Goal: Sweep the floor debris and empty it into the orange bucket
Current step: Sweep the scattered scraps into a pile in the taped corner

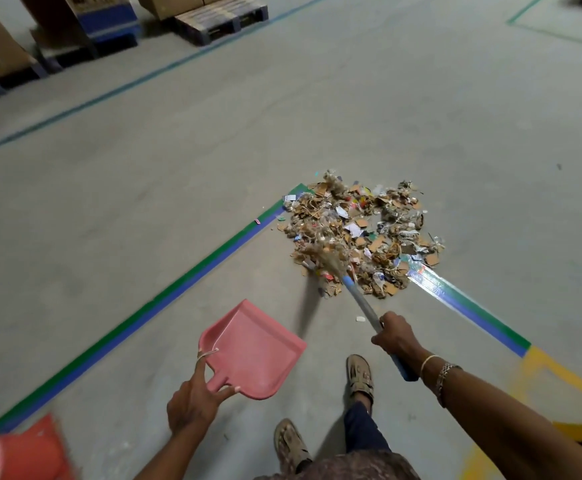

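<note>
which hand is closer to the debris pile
Right. The right hand grips the broom just short of the debris pile; the left hand holds the dustpan farther back.

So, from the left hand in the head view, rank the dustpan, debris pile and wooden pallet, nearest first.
From the left hand:
1. Pink dustpan, held by its handle.
2. Debris pile, ahead to the right on the floor.
3. Wooden pallet, far ahead at the top.

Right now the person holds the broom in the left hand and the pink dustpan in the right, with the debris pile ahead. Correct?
Hands are swapped. The head view shows the broom in the right hand and the pink dustpan in the left hand; the debris pile lies ahead.
</note>
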Motion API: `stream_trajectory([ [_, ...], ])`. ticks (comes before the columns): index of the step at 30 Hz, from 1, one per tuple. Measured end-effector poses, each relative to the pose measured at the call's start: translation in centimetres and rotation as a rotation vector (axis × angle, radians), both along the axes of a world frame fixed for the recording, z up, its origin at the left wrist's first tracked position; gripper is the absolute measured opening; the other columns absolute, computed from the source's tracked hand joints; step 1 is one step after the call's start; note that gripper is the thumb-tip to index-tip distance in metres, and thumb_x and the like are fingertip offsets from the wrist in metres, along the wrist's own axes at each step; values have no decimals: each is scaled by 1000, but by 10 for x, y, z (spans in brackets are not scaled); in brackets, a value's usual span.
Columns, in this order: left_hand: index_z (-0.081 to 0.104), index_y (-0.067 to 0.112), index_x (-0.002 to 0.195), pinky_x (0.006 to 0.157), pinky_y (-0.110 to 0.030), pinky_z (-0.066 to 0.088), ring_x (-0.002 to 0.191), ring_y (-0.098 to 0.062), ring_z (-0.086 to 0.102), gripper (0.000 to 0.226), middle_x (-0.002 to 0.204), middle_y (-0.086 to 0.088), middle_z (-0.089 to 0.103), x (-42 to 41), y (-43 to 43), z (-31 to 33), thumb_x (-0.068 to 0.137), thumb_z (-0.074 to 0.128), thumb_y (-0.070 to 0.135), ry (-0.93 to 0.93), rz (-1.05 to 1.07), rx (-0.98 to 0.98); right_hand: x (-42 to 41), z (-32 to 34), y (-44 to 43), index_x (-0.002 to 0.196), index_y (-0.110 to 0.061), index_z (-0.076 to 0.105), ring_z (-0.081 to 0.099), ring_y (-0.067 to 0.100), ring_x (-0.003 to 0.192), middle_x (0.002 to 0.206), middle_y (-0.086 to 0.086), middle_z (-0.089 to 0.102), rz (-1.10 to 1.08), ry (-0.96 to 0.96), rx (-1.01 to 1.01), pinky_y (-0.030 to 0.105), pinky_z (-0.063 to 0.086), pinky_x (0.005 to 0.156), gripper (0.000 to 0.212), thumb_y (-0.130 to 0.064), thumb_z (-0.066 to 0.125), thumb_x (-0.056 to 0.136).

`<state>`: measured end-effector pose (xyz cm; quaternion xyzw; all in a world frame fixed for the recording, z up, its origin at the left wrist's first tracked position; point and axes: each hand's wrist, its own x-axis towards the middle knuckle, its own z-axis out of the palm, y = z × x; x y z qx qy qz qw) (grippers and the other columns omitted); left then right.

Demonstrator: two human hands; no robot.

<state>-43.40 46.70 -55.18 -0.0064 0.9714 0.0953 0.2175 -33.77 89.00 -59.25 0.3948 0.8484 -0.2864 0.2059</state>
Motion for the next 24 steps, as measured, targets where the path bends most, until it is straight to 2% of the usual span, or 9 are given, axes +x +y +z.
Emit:
stream_trajectory([
  [3, 27, 49, 144, 74, -35, 48, 100, -31, 68, 99, 107, -3, 73, 1, -8, -3, 61, 68, 86, -2, -10, 15, 18, 4, 3, 102, -8, 65, 62, 18, 73, 88, 4, 63, -100, 59, 13, 39, 60, 67, 41, -27, 83, 70],
  [5, 27, 50, 142, 73, -35, 48, 98, -32, 69, 99, 105, -3, 73, 1, -12, -8, 60, 67, 87, 4, -25, 21, 32, 20, 1, 111, -6, 68, 67, 19, 67, 83, 4, 66, -160, 128, -3, 33, 60, 58, 43, -20, 83, 73],
  [7, 27, 51, 140, 70, -35, 46, 96, -32, 69, 98, 103, -4, 74, 1, -14, -12, 60, 69, 86, 5, -42, 19, 51, 38, -3, 125, -4, 65, 68, 20, 60, 81, 9, 69, -207, 170, -46, 24, 53, 48, 50, -11, 79, 78],
  [9, 27, 48, 142, 69, -34, 44, 95, -33, 69, 97, 104, -5, 73, 0, -13, -16, 62, 70, 83, 6, -76, 18, 73, 52, -6, 132, -3, 60, 69, 20, 58, 79, 10, 71, -218, 176, -70, 22, 51, 46, 54, -7, 77, 80],
  [12, 28, 44, 144, 70, -34, 45, 96, -34, 69, 98, 105, -6, 74, -1, -8, -20, 64, 71, 81, 3, -126, 19, 105, 64, -7, 130, -3, 62, 68, 20, 57, 80, 5, 71, -150, 119, -86, 23, 54, 48, 51, -5, 74, 80],
  [18, 26, 43, 147, 70, -34, 46, 97, -33, 69, 101, 108, -7, 73, 1, 7, -29, 64, 70, 82, -25, -177, 11, 146, 50, -13, 134, -12, 61, 62, 11, 54, 82, 2, 65, 117, -148, -54, 18, 47, 44, 52, -10, 65, 82],
  [20, 26, 44, 147, 70, -34, 44, 98, -33, 69, 101, 109, -6, 73, 1, 11, -31, 64, 70, 81, -37, -186, 9, 149, 38, -15, 130, -14, 63, 60, 11, 59, 86, -3, 57, 125, -206, -40, 20, 51, 47, 49, -14, 65, 81],
  [22, 24, 46, 147, 69, -33, 43, 98, -32, 69, 101, 109, -5, 73, 1, 13, -30, 65, 70, 81, -39, -195, 21, 148, 29, -17, 126, -14, 64, 57, 13, 68, 94, -3, 54, 128, -213, -11, 27, 57, 61, 46, -19, 66, 80],
  [24, 24, 48, 146, 69, -33, 43, 98, -31, 69, 100, 108, -4, 73, 0, 15, -29, 64, 70, 82, -39, -199, 28, 143, 23, -15, 124, -14, 63, 55, 15, 78, 101, -1, 52, 86, -189, 23, 29, 54, 71, 45, -22, 68, 80],
])
